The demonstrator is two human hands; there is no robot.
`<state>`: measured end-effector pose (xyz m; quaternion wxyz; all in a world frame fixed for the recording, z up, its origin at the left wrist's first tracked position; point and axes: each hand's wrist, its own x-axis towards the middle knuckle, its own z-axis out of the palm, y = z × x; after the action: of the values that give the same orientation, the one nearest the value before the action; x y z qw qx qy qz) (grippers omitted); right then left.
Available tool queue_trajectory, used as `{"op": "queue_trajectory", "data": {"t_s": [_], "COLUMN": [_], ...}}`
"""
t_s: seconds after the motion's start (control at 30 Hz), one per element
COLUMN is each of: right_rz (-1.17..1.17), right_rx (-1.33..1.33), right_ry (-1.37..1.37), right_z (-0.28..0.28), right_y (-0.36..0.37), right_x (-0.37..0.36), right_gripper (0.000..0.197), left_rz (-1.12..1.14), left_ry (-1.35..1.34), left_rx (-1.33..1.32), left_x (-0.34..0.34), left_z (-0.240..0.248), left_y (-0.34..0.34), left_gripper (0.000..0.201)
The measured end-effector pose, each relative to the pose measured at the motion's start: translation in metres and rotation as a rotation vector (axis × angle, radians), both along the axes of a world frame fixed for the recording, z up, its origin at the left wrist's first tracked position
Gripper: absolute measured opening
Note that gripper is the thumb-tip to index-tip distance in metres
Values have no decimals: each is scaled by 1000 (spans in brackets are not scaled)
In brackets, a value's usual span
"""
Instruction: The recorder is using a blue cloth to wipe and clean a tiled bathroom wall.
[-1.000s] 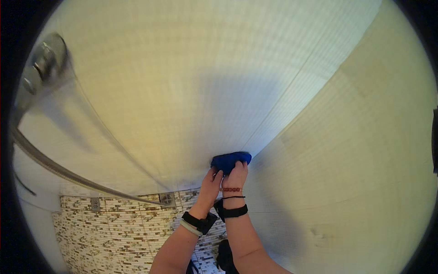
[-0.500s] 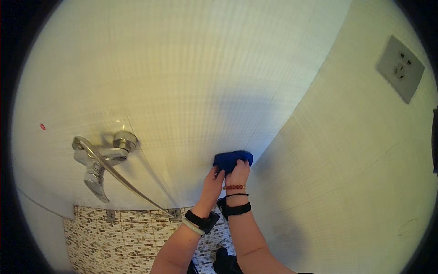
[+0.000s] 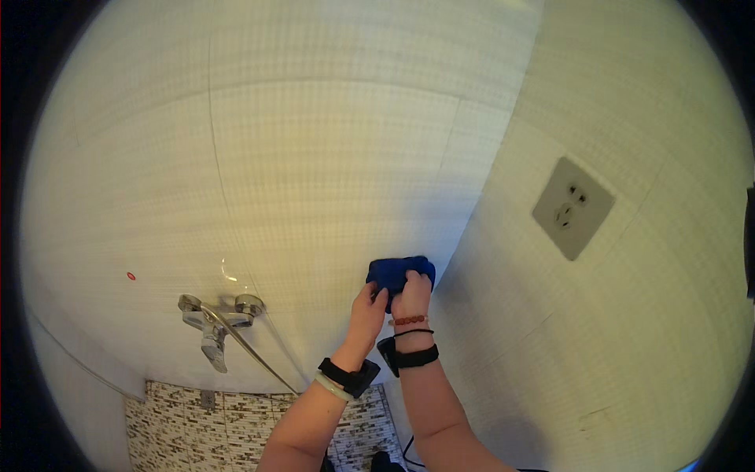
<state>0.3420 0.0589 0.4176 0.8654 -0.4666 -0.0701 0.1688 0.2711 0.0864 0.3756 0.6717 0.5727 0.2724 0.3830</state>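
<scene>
A folded blue cloth is in front of the pale tiled wall, close to the corner with the right-hand wall. My right hand grips the cloth from its lower right side, fingers bent over it. At its lower left edge my left hand pinches the cloth, thumb and fingers close together. The two hands are almost side by side. The palm side of each hand and the back of the cloth are hidden.
A chrome shower mixer tap with a metal hose juts from the wall on the left. The grey wall socket sits on the right wall. Below lies a brown-and-white mosaic floor with a small drain cover.
The view has tilted upward and right: the tap now appears lower, the socket further left and lower. Both hands and the cloth have moved higher up the wall, with the grip much the same.
</scene>
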Motion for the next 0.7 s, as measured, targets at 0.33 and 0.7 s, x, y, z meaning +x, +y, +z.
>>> {"op": "queue_trajectory", "data": {"t_s": [0.33,0.7], "right_rz": [92,-197], "right_rx": [-74,-296], "right_ry": [-363,-924], "right_z": [131,276], "right_y": [-3,23], "right_x": [1,28], "right_gripper": [34,63], "left_rz": [213,238], "left_ry": [-31,-282], "left_rx": [453,644], "left_x": [14,15], "left_z": [109,260], "left_y": [18,13], "left_gripper": [33,38]}}
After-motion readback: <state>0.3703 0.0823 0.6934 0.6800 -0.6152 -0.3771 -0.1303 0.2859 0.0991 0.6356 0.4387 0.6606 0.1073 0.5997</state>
